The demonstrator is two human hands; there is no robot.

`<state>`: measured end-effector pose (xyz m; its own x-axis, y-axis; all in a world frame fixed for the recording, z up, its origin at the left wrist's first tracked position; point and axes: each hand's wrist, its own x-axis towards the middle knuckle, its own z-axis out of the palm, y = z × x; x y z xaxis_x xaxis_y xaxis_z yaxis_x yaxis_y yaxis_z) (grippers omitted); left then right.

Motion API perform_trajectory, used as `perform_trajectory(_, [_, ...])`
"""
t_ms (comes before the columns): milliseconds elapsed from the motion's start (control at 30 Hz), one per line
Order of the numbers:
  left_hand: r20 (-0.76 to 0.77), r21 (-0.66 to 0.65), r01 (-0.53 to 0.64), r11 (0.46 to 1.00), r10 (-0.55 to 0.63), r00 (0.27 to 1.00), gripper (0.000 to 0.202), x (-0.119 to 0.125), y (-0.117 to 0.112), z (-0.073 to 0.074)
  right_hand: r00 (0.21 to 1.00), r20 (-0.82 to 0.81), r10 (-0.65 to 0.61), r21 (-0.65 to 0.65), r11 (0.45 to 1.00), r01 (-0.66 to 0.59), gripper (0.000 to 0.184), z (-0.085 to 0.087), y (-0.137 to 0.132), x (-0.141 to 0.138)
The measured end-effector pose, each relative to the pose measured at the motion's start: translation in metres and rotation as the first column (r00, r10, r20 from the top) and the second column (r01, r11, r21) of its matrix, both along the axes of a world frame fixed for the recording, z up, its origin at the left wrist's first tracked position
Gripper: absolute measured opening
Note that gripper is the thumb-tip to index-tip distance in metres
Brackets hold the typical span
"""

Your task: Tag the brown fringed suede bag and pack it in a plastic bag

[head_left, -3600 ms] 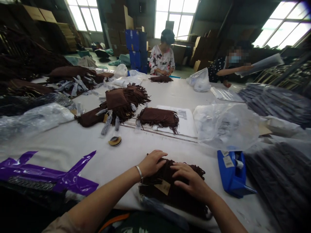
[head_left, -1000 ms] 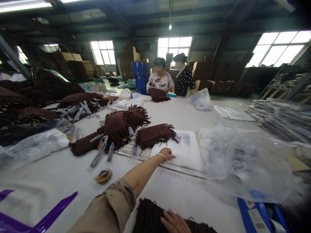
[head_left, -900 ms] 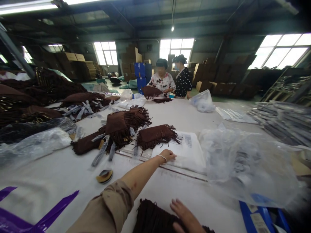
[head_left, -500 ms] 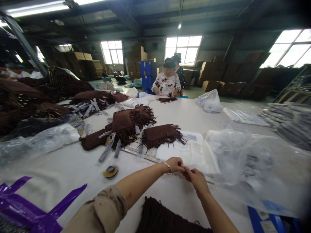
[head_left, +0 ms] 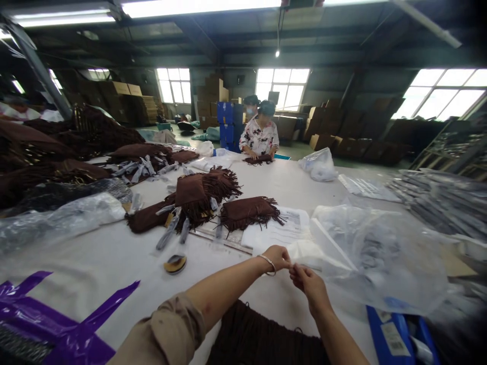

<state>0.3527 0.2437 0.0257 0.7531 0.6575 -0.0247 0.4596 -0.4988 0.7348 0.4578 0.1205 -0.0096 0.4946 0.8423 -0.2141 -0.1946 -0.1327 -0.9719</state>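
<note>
Both my hands meet above the white table (head_left: 114, 253) and pinch the near edge of a clear plastic bag (head_left: 323, 248) lifted off a flat stack of printed bags (head_left: 281, 230). My left hand (head_left: 277, 257), with a bracelet on the wrist, grips the bag's edge. My right hand (head_left: 306, 281) pinches the same edge just beside it. A dark brown fringed piece (head_left: 262, 339) lies on the table edge under my forearms.
Brown fringed pieces (head_left: 247, 212) and a pile of them (head_left: 194, 195) lie mid-table. A tape roll (head_left: 175, 263) sits left of my hands, purple plastic strips (head_left: 57, 324) at near left, a crumpled clear bag (head_left: 384, 253) and a blue tape dispenser (head_left: 395, 337) at right. Two people (head_left: 261, 134) stand at the far end.
My left hand pulled a bag off the stack toward me. My right hand left the fringed piece and joined it on the bag's edge. The bag is now lifted and partly spread.
</note>
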Motion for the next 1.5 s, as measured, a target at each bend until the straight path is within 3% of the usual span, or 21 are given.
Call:
perform_trajectory(200, [-0.092, 0.056, 0.003, 0.998, 0.002, 0.996, 0.029, -0.023, -0.003, 0.007, 1.0, -0.011, 0.01, 0.032, 0.999, -0.01, 0.051, 0.0, -0.013, -0.011])
perform_trajectory(400, [-0.084, 0.153, 0.041, 0.987, -0.028, 0.996, 0.014, -0.022, -0.026, 0.01, 1.0, -0.01, -0.006, 0.008, 1.0, 0.006, 0.051, 0.009, -0.012, -0.027])
perform_trajectory(500, [-0.043, 0.137, 0.042, 0.99, -0.037, 0.998, 0.021, -0.025, -0.025, 0.013, 0.998, -0.059, -0.013, 0.02, 1.0, 0.014, 0.051, 0.009, -0.017, -0.018])
perform_trajectory(600, [0.007, 0.138, -0.027, 0.99, 0.026, 1.0, 0.029, -0.03, -0.013, 0.02, 0.991, -0.101, -0.083, -0.001, 0.997, 0.083, 0.053, 0.004, -0.024, -0.007])
perform_trajectory(700, [0.062, 0.223, -0.148, 0.963, 0.138, 0.989, 0.028, -0.032, -0.006, 0.033, 0.984, -0.113, -0.137, -0.051, 0.99, 0.132, 0.049, 0.001, -0.034, -0.006])
perform_trajectory(800, [0.095, 0.356, -0.164, 0.92, 0.139, 0.986, 0.015, -0.033, -0.013, 0.048, 0.992, -0.127, -0.006, -0.085, 0.996, -0.004, 0.047, 0.019, -0.05, -0.023])
perform_trajectory(867, [0.078, 0.447, -0.093, 0.89, 0.065, 0.995, 0.008, -0.036, -0.026, 0.055, 0.989, 0.05, 0.14, -0.038, 0.99, -0.138, 0.043, 0.044, -0.059, -0.035])
perform_trajectory(900, [0.059, 0.489, -0.047, 0.871, 0.021, 0.998, 0.008, -0.038, -0.034, 0.057, 0.954, 0.251, 0.167, 0.006, 0.985, -0.174, 0.04, 0.06, -0.063, -0.039])
perform_trajectory(933, [0.035, 0.528, -0.001, 0.85, -0.021, 0.999, 0.009, -0.04, -0.043, 0.058, 0.853, 0.505, 0.132, 0.056, 0.981, -0.185, 0.036, 0.074, -0.064, -0.039])
perform_trajectory(1000, [-0.013, 0.585, 0.081, 0.807, -0.091, 0.996, 0.016, -0.045, -0.06, 0.059, 0.432, 0.902, -0.022, 0.095, 0.984, -0.149, 0.037, 0.097, -0.062, -0.033])
perform_trajectory(1033, [-0.032, 0.598, 0.115, 0.793, -0.119, 0.992, 0.019, -0.048, -0.068, 0.058, 0.23, 0.972, -0.036, 0.063, 0.992, -0.111, 0.039, 0.103, -0.06, -0.026])
perform_trajectory(1067, [-0.068, 0.612, 0.156, 0.775, -0.145, 0.987, 0.023, -0.051, -0.074, 0.057, 0.092, 0.996, -0.002, 0.01, 0.997, -0.078, 0.038, 0.104, -0.057, -0.019])
perform_trajectory(1100, [-0.119, 0.625, 0.203, 0.753, -0.165, 0.979, 0.025, -0.055, -0.079, 0.055, 0.022, 0.998, 0.058, -0.056, 0.997, -0.057, 0.035, 0.101, -0.055, -0.013])
perform_trajectory(1200, [-0.294, 0.637, 0.329, 0.697, -0.174, 0.94, 0.026, -0.067, -0.081, 0.049, 0.029, 0.985, 0.171, -0.168, 0.983, -0.075, 0.031, 0.082, -0.055, -0.006])
perform_trajectory(1267, [-0.358, 0.625, 0.34, 0.703, -0.129, 0.925, 0.017, -0.078, -0.072, 0.046, 0.035, 0.983, 0.182, -0.179, 0.981, -0.076, 0.036, 0.072, -0.063, -0.009])
perform_trajectory(1400, [-0.332, 0.639, 0.173, 0.749, 0.066, 0.941, 0.024, -0.109, -0.051, 0.045, 0.062, 0.989, 0.131, -0.132, 0.991, 0.024, 0.042, 0.066, -0.093, -0.006])
perform_trajectory(1500, [-0.253, 0.66, -0.05, 0.75, 0.284, 0.925, 0.04, -0.138, -0.048, 0.04, 0.15, 0.988, -0.036, 0.009, 0.983, 0.181, 0.043, 0.048, -0.124, 0.011])
